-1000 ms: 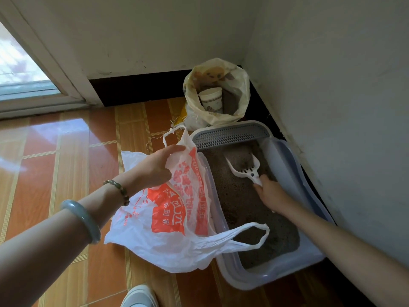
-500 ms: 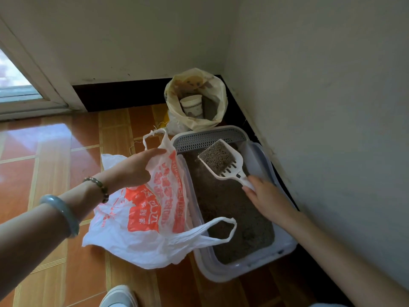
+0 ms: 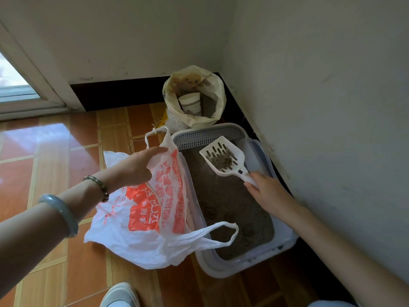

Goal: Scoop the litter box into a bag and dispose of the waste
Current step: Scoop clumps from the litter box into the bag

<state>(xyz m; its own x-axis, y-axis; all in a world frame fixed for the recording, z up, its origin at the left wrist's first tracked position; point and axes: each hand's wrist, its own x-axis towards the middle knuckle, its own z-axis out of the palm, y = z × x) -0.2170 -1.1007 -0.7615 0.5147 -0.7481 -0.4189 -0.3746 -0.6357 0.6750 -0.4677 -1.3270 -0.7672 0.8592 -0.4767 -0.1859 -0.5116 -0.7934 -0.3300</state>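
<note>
A pale litter box (image 3: pixel 285 242) full of grey-brown litter sits on the floor against the right wall. My right hand (image 3: pixel 269 191) grips the handle of a white slotted scoop (image 3: pixel 223 157), held above the litter with a small clump of grey litter in it. My left hand (image 3: pixel 138 166) holds the upper edge of a white plastic bag with red print (image 3: pixel 141 220), which stands open on the floor just left of the box. One bag handle drapes over the litter.
A yellowish sack (image 3: pixel 194 96) with a paper cup inside stands in the corner behind the box. White walls close in at the back and right. Orange floor tiles (image 3: pixel 51 151) stretch to the left. A shoe tip (image 3: pixel 120 295) shows at the bottom.
The scoop rose out of the litter with a full load, and much of the loose litter has sifted through its slots, leaving a small clump. My left hand kept hold of the bag.
</note>
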